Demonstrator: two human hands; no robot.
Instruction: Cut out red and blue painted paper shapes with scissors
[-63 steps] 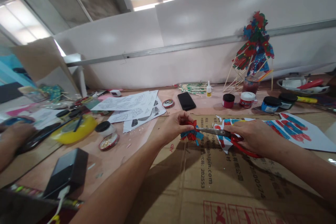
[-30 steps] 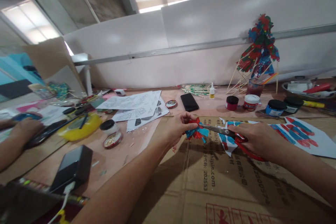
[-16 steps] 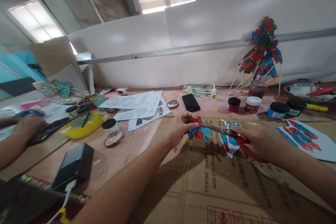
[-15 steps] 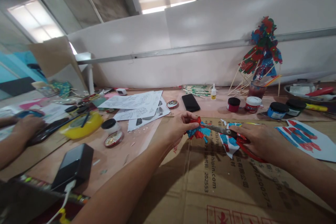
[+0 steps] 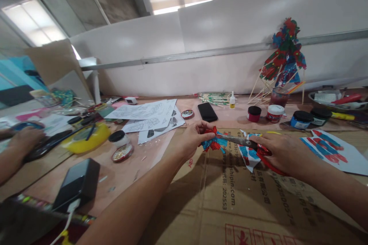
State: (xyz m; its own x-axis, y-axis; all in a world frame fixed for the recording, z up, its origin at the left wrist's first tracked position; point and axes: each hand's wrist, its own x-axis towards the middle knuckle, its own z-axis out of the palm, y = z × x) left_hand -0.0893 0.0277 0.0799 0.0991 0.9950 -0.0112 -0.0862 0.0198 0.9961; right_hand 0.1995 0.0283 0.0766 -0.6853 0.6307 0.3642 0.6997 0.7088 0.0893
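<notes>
One cardboard sheet (image 5: 189,218) covers the near right, I see from afar. Over it, my right hand (image 5: 283,151) grips and my left hand (image 5: 194,141) pinches: red-handled scissors (image 5: 248,143) on the right, a smaller red-and-blue cutout (image 5: 213,144) left, by their tips.

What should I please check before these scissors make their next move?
1. Left hand pinching the red and blue piece: ok.
2. Right hand gripping the scissors: ok.
3. Left thumb clear of the scissor tips: not ok, they look very close.
4. Blades fully closed: cannot tell.
5. Black phone off the cardboard: ok, it lies beyond the far edge.
6. Blue jar lidded: ok.
</notes>
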